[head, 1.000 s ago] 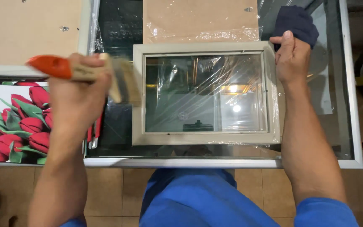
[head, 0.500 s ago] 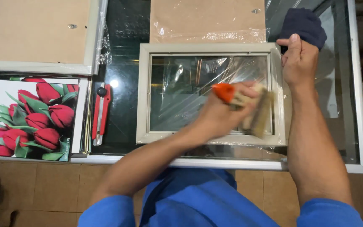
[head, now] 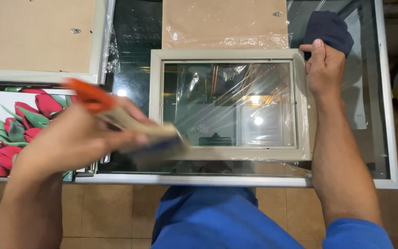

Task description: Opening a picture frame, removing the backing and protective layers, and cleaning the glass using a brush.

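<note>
A beige picture frame (head: 229, 54) with a glass pane, wrapped in clear plastic film, lies on a glass table (head: 383, 138). My right hand (head: 324, 69) presses on the frame's upper right corner. My left hand (head: 77, 138) grips a paintbrush (head: 130, 124) with an orange handle and pale bristles. The brush is blurred, and its bristles sit over the frame's lower left corner.
A dark blue cloth (head: 330, 30) lies just beyond my right hand. A brown backing board (head: 224, 23) sits above the frame. At left are a second frame back (head: 33, 37) and a print of red tulips (head: 10, 124). My blue-clad legs (head: 208, 221) are below the table edge.
My left hand has swung the brush from the left onto the frame's right side, then back to its lower left corner. My right hand stayed on the corner.
</note>
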